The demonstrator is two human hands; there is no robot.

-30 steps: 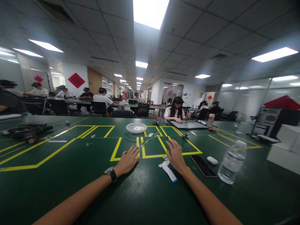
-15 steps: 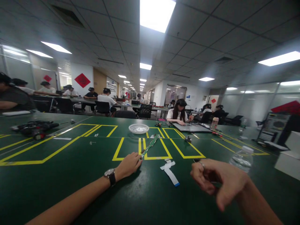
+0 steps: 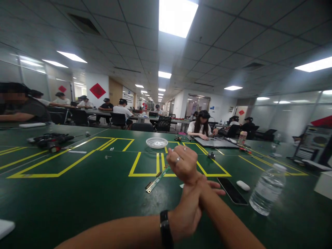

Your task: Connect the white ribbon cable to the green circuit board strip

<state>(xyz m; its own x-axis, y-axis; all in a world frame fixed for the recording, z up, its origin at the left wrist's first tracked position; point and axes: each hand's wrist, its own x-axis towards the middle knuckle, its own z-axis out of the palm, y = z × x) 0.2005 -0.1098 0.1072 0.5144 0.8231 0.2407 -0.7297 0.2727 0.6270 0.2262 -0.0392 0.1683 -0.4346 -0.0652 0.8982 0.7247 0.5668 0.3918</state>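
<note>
My left hand [image 3: 185,212], with a black-strapped watch at its wrist, lies across and against my right wrist. Its fingers stick out beyond the far side of that wrist, stretched and apart, and hold no object. My right hand [image 3: 183,163] is closed in a fist above it, a ring on one finger; no object shows in it. Just left of the fist, a narrow green circuit board [image 3: 157,180] lies slantwise on the table, its far end hidden behind the hand. Of the white ribbon cable [image 3: 182,186], only a small corner shows beside my wrists.
A white plastic basket [image 3: 157,142] stands behind the yellow tape outlines on the green table [image 3: 109,207]. To the right are a phone [image 3: 232,191], a white case [image 3: 243,185] and a water bottle [image 3: 268,190]. Black tools [image 3: 52,141] lie left. A person [image 3: 203,126] sits opposite at a laptop.
My left hand has let go of the circuit board and crossed right to my right wrist. My right hand swung out right, then came back to the middle as a fist.
</note>
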